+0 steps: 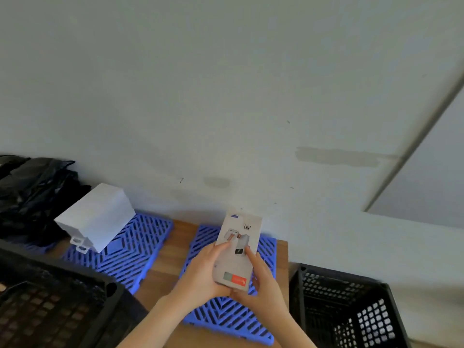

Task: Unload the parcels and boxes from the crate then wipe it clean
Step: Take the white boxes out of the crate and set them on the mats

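A flat white product box (238, 244) with a barcode and an orange label is held upright above a blue grid mat (221, 315). My left hand (203, 270) grips its left edge and my right hand (261, 280) grips its right edge and bottom. A black perforated crate (57, 295) fills the lower left corner. Another black crate (349, 305) stands at the lower right. A larger white box (98, 217) lies tilted on a second blue mat (135, 249).
Black plastic bags (32, 192) are piled at the far left against the pale wall (226, 109). The mats lie on a wooden surface (170, 262) that shows between them. The wall runs close behind the mats.
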`<state>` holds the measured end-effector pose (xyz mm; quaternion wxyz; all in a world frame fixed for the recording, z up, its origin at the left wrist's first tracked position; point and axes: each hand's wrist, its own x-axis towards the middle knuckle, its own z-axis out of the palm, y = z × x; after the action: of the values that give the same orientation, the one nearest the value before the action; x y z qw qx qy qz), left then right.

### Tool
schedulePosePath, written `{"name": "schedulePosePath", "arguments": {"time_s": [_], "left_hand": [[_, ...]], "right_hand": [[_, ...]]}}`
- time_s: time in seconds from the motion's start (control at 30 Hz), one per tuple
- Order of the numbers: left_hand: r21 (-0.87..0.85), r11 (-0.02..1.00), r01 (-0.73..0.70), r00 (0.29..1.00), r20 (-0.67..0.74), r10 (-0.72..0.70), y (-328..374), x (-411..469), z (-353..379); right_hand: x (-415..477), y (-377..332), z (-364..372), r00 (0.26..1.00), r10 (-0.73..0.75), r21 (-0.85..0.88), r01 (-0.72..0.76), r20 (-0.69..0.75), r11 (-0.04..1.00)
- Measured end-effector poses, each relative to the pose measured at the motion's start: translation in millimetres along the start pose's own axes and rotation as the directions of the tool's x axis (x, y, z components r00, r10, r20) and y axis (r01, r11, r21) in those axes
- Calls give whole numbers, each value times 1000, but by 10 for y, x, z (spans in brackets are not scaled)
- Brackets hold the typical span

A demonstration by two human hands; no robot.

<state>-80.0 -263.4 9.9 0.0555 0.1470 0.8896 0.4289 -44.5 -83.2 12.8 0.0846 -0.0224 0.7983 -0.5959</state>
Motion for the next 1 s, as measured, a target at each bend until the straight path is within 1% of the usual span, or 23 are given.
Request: {"name": "schedulePosePath", "arguments": {"time_s": [0.1,0.23,0.43,0.63,0.77,0.83,0.9,0.97,1.0], "left_hand": [[-18,999,30,998,64,-29,-138,145,72],[-5,998,61,994,91,-61,-299,271,149],[23,997,75,996,48,-77,-472,371,201],[31,994,107,994,26,-108,-509,435,208],[13,995,101,994,38,-101,-406,390,177],[-32,993,118,993,1,-118,-387,296,173],[-41,984,172,982,-75,-175,-434,126,214],[-36,959,282,950,-127,-284,-524,-99,309],[-27,937,348,928,-131,-348,-578,-215,375]], "right_hand": [[163,181,-1,999,50,-67,-51,-17,996],[338,348,41,993,113,-98,-114,-11,989],[502,445,100,988,151,-95,-152,-20,984],[604,374,113,987,156,-134,-152,24,979],[547,363,137,991,130,-151,-128,3,980],[443,410,145,992,124,-149,-128,-35,981],[305,517,160,986,145,-188,-158,-81,969],[128,693,197,974,193,-274,-218,-117,937],[31,799,223,967,220,-325,-251,-128,912]]}}
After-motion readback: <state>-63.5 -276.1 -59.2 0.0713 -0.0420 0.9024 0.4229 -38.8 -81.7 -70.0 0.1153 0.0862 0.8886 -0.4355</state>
